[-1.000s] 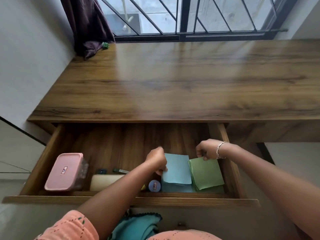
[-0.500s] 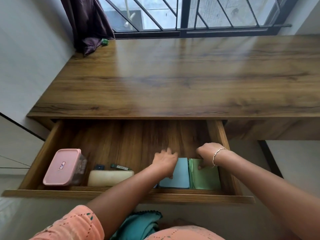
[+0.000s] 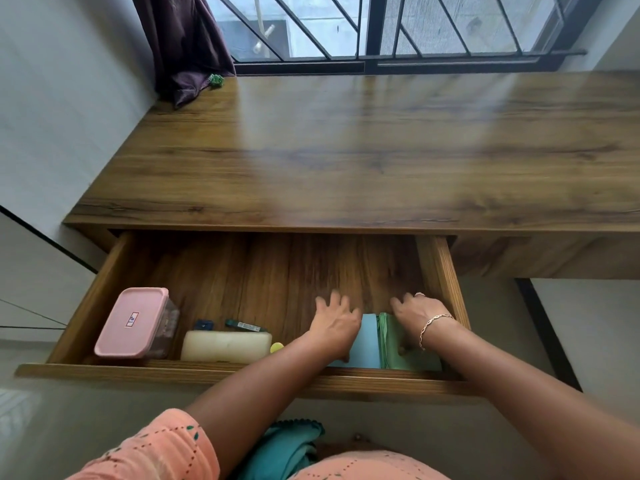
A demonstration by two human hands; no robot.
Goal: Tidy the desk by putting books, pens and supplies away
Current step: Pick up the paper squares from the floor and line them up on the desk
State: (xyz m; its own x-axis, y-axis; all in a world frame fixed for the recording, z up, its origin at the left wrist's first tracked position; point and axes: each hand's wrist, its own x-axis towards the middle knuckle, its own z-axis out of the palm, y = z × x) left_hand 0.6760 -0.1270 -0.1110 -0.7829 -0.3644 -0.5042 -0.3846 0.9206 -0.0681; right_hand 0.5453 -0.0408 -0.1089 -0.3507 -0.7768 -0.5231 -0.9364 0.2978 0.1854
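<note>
The wooden drawer [image 3: 441,271] under the desk stands pulled out. In its front right corner lie a blue paper stack [image 3: 367,344] and a green paper stack [image 3: 398,348] side by side. My left hand [image 3: 334,325] lies flat with spread fingers over the left part of the blue stack. My right hand [image 3: 417,311], with a bracelet on the wrist, rests palm down with straight fingers on the green stack. Both stacks are partly hidden under my hands and arms.
A pink-lidded box [image 3: 133,322] sits at the drawer's front left. Beside it lie a cream case [image 3: 225,346], a green pen [image 3: 246,325], a small dark blue item [image 3: 203,324] and a yellow cap [image 3: 276,347]. The desktop [image 3: 346,150] holds a curtain end [image 3: 188,83].
Both hands went from pinching the paper stacks' far edges to lying flat on them with fingers spread. The stacks now sit lower and flatter in the drawer corner.
</note>
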